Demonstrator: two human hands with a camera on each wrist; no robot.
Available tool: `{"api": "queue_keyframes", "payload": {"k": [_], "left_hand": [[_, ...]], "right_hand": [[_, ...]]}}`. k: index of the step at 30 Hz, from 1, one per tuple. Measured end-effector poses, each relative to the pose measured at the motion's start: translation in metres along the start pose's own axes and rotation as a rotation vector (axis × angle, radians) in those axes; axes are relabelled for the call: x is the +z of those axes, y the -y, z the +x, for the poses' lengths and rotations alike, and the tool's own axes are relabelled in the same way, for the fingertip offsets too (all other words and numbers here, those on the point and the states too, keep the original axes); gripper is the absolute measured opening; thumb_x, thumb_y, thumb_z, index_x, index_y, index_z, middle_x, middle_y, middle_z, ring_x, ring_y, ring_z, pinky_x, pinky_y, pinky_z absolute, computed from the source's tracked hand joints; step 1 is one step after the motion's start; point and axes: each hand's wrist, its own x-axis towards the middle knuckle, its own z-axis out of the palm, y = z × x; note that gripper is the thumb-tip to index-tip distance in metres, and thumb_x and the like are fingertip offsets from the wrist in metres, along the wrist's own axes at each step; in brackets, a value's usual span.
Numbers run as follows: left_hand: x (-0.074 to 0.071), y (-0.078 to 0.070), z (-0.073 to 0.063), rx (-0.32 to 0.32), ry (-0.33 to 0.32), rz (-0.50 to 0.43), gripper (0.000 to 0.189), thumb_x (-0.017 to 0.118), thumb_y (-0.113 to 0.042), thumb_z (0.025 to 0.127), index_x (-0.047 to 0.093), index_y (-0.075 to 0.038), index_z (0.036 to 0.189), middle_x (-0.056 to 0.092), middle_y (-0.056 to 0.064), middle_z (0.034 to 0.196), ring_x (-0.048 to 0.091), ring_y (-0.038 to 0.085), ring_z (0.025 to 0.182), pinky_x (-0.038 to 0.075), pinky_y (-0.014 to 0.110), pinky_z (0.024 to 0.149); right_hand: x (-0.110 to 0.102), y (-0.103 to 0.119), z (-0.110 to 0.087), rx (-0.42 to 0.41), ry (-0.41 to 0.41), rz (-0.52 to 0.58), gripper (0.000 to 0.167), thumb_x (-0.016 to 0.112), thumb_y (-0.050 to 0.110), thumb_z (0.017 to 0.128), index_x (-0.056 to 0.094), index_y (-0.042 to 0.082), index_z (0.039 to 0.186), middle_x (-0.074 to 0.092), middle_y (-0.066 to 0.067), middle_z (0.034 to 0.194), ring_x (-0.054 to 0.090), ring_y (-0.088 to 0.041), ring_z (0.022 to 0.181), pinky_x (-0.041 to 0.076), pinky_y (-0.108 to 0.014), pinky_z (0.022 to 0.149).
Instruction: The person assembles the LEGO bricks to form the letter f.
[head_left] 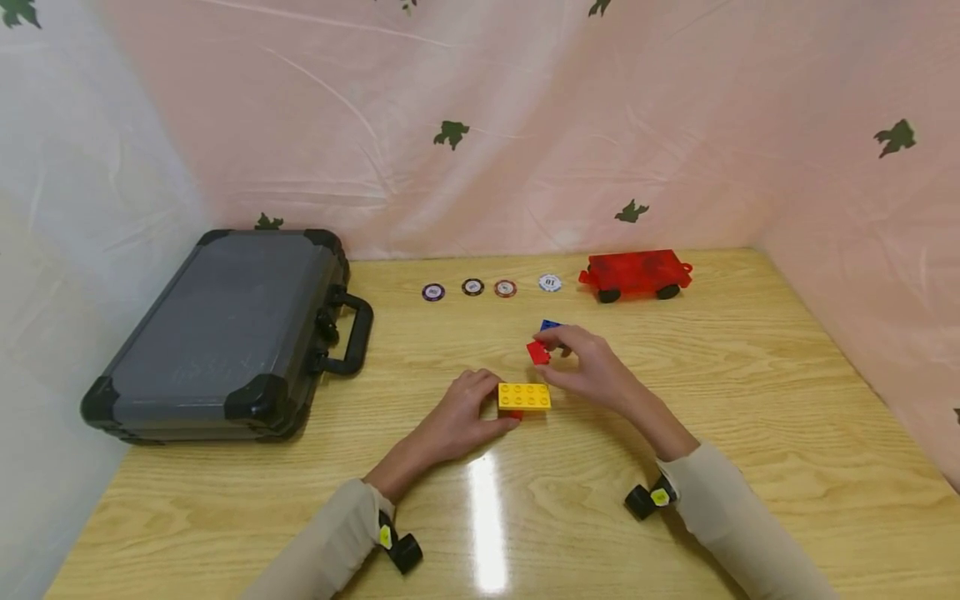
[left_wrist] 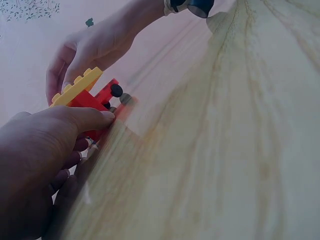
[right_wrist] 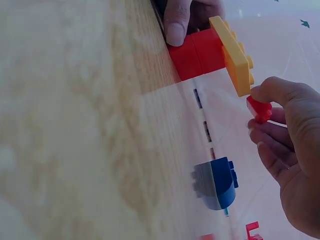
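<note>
Yellow rectangular plastic brick [head_left: 524,396], small red plastic brick [head_left: 537,352], rounded blue plastic brick [right_wrist: 223,182]: all 3 were solid-coloured. Pink cloth backdrop [head_left: 525,187] bore green leaf pattern.

From here I read the surface [head_left: 750,392] as smooth, pale wood grain under a glossy coat. The yellow brick [head_left: 524,397], red brick [head_left: 537,352] and blue block [right_wrist: 223,183] look like hard, smooth plastic. I see black, plastic-looking corners [head_left: 264,398] on the case [head_left: 217,325], wrinkled cloth [head_left: 525,92] behind, and matt fabric sleeves [head_left: 322,542].
</note>
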Motion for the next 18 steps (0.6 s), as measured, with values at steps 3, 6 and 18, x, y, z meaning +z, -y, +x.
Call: {"api": "queue_keyframes", "payload": {"k": [3,6,18], "left_hand": [[0.000,0.000,0.000,-0.003,0.002,0.004,0.035,0.083,-0.027,0.090,0.068,-0.007,0.114,0.063,0.003,0.112,0.049,0.020,0.098,0.043,0.038,0.086],[0.000,0.000,0.000,0.002,-0.002,0.013,0.036,0.083,-0.028,0.090,0.067,-0.007,0.114,0.064,0.003,0.113,0.050,0.020,0.099,0.043,0.038,0.087],[0.001,0.001,0.000,-0.007,0.007,0.009,0.035,0.082,-0.029,0.091,0.067,-0.008,0.114,0.063,0.003,0.115,0.050,0.021,0.102,0.044,0.039,0.090]], "right_hand": [[0.000,0.003,-0.003,-0.020,-0.010,0.014,0.043,0.085,0.000,0.084,0.067,-0.004,0.123,0.069,-0.009,0.109,0.063,-0.032,0.095,0.056,-0.043,0.080],[0.000,0.007,-0.006,-0.050,-0.016,0.025,0.043,0.086,0.002,0.084,0.068,-0.002,0.122,0.069,-0.007,0.110,0.062,-0.031,0.095,0.056,-0.041,0.079],[0.006,0.019,-0.015,-0.121,-0.004,0.037,0.041,0.087,0.007,0.083,0.071,0.002,0.121,0.067,-0.005,0.118,0.062,-0.020,0.103,0.057,-0.043,0.084]]}}
